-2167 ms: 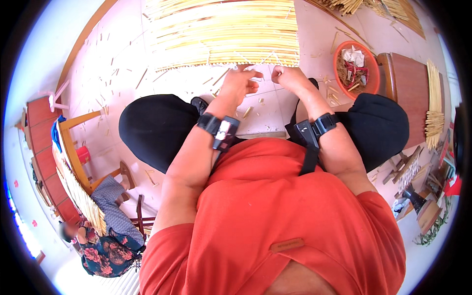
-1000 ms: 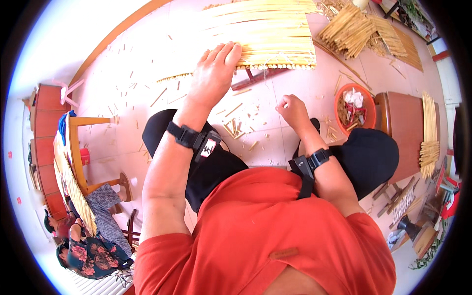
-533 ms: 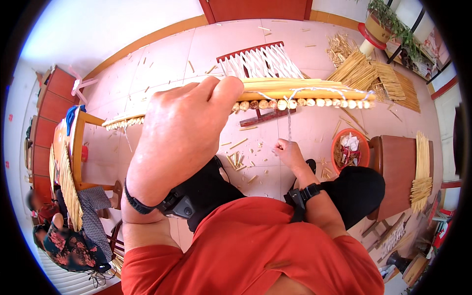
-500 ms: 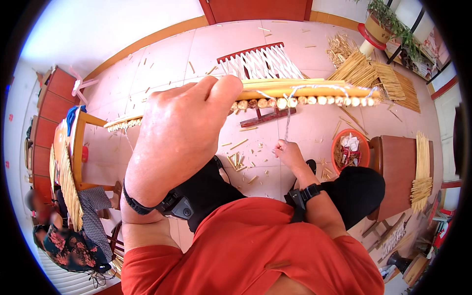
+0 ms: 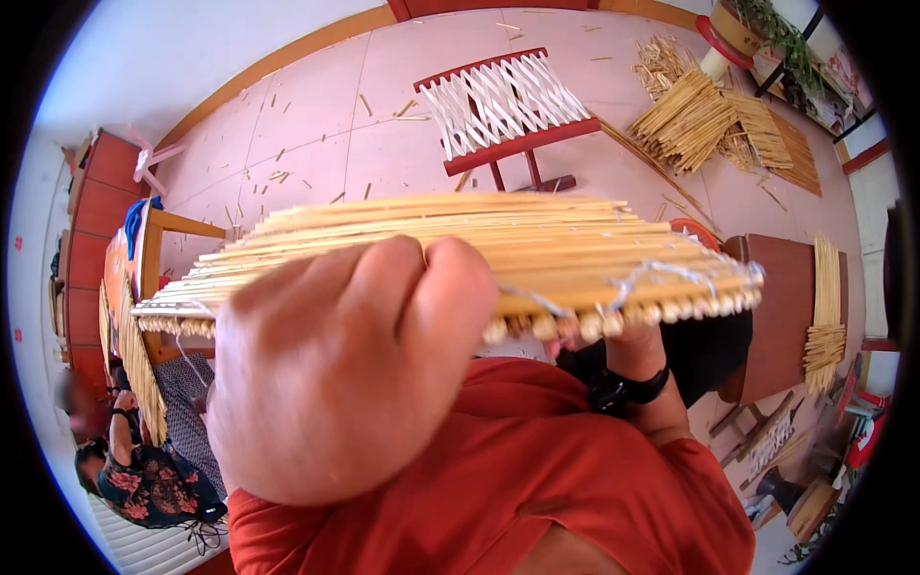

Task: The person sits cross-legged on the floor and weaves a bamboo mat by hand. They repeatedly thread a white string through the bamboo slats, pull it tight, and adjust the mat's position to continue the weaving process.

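While the left hand (image 5: pixel 355 369) is clamping the near edge of the stalk mat (image 5: pixel 575 251) across mid-frame, the right hand (image 5: pixel 632 347) is mostly hiding beneath; its grip I'm not making out. I'm favouring a firm, level hold, sparing the string (image 5: pixel 661 266).

Premises: a hand-craft workshop. Evidence: stacks of cut stalks (image 5: pixel 685 117) on the tiled floor (image 5: pixel 316 105), offcuts (image 5: pixel 365 104) strewn across it, a corded stalk mat (image 5: pixel 575 251) in the left hand (image 5: pixel 340 369), and a second person (image 5: pixel 158 487) beside further stalks (image 5: pixel 142 369). A webbed stool (image 5: pixel 503 103) and potted plant (image 5: pixel 778 31) are household pieces; the distorted edges leave a home setting unconfirmed.
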`<state>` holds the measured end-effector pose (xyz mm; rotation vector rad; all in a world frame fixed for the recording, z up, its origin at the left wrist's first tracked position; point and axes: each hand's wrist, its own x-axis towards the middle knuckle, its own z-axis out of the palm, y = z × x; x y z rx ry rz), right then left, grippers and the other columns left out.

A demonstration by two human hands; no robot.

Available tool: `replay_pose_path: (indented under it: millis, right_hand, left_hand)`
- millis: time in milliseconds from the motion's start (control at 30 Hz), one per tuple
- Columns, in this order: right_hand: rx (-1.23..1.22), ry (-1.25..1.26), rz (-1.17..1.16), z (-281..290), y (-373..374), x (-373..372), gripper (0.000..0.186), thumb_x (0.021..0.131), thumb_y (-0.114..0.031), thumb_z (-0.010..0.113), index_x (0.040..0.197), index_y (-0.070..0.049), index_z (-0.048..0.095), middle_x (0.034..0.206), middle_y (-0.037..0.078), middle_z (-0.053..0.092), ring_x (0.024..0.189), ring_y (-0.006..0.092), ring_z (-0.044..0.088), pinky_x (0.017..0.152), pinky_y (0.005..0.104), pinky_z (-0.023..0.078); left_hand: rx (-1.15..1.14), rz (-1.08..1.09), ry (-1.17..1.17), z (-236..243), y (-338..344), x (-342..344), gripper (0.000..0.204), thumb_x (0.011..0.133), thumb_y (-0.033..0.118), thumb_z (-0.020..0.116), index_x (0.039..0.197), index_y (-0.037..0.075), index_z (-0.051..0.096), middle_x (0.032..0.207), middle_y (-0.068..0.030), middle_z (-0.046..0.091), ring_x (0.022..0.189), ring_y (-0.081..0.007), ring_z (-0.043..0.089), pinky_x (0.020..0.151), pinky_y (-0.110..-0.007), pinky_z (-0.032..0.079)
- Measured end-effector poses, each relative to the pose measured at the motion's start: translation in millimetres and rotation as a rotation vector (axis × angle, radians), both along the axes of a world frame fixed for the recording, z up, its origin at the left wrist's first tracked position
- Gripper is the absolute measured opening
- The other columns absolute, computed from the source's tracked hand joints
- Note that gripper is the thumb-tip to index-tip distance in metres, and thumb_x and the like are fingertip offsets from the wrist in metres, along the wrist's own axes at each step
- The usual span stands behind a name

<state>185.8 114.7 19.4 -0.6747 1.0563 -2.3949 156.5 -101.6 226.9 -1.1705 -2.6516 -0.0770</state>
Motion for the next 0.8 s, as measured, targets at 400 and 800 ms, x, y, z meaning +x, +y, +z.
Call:
replay_pose_path:
  millis: [400, 800]
  right_hand:
    - [-0.018, -0.275, -0.489, -22.6, -11.7, -36.3, 0.028, 0.099, -0.029, 0.047, 0.105, -0.003, 0.054, 0.060, 0.006, 0.056, 0.045, 0.0123, 0.052, 0.044, 0.0223, 0.042]
    - [0.037, -0.379, -0.693, -33.6, 5.6, -49.0, 0.019, 0.095, -0.023, 0.056, 0.090, -0.005, 0.059, 0.057, -0.005, 0.041, 0.047, 0.0035, 0.035, 0.043, 0.0179, 0.026]
  left_hand:
    - [-0.072, 0.003, -0.416, -127.6, 20.6, -123.2, 0.036, 0.077, 0.013, 0.067, 0.111, 0.009, 0.057, 0.078, -0.0222, 0.064, 0.080, -0.0417, 0.062, 0.070, -0.047, 0.049]
    - [-0.121, 0.058, -0.344, -152.4, 54.3, -164.0, 0.044, 0.079, 0.013, 0.066, 0.122, 0.015, 0.055, 0.084, -0.0181, 0.067, 0.083, -0.0359, 0.065, 0.073, -0.044, 0.051]
